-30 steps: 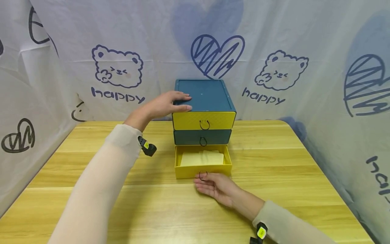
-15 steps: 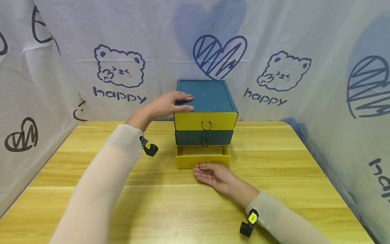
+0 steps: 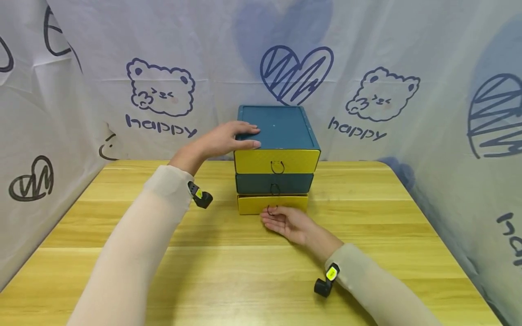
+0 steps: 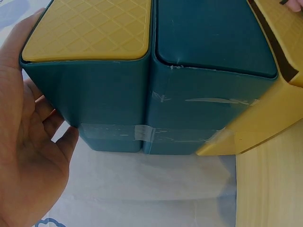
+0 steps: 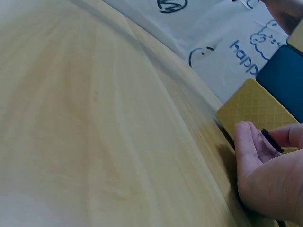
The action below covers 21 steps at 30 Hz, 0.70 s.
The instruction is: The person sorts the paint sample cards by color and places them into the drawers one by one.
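A three-tier drawer cabinet (image 3: 281,127) stands at the back of the table, its top blue. My left hand (image 3: 228,138) rests on the left of that top, fingers stretched over it; the left wrist view shows the palm along the cabinet's side. The bottom yellow drawer (image 3: 250,206) is nearly closed, a thin dark gap along its upper edge. At its front, my right hand (image 3: 291,224) pinches the black loop handle (image 5: 272,141), palm turned up. The upper yellow drawer (image 3: 254,161) and middle blue drawer (image 3: 253,184) are closed.
The wooden table (image 3: 228,271) extends in front of and beside the cabinet. A printed white cloth (image 3: 228,54) hangs behind and at both sides. Clear tape (image 4: 161,135) spans the cabinet's tiers. Black cameras on straps sit at both wrists.
The bottom drawer has slid inward with my right hand at its loop, hiding the pale papers inside. My left hand has stayed on the cabinet top.
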Motion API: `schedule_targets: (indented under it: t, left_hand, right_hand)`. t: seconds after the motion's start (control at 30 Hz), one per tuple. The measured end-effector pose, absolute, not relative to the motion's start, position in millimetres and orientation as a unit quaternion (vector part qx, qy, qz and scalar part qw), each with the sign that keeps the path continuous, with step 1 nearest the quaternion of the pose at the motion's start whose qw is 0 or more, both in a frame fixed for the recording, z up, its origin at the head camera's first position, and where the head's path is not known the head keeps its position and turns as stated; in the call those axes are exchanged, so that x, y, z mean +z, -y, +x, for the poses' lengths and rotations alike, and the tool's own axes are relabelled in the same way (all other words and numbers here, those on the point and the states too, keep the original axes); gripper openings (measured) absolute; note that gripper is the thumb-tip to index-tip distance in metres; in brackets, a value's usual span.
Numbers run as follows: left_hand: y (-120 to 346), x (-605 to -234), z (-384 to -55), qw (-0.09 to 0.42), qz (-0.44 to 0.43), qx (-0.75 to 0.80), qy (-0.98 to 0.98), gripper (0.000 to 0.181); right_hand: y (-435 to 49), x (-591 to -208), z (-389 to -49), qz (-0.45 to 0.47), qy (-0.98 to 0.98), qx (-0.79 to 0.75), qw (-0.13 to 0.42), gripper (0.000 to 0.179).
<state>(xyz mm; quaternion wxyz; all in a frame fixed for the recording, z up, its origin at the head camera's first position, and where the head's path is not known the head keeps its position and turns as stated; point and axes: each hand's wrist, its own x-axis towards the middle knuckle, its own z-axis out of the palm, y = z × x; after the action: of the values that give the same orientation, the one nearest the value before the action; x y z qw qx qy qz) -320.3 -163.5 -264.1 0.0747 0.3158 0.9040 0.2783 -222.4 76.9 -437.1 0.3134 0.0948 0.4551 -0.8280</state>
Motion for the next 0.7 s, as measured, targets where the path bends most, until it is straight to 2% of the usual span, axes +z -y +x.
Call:
schedule_targets:
  t: [0.33, 0.7]
  left_hand:
    - [161.5, -265.5, -321.2, 0.076, 0.313, 0.279, -0.905, 0.065]
    - [160.5, -265.2, -319.0, 0.067, 0.327, 0.256, -0.907, 0.063]
  right_hand:
    - [-82.3, -436.6, -231.6, 0.086, -0.466, -0.821, 0.32, 0.034]
    - [-91.6, -430.8, -213.3, 0.059, -0.51, -0.788, 0.339, 0.044]
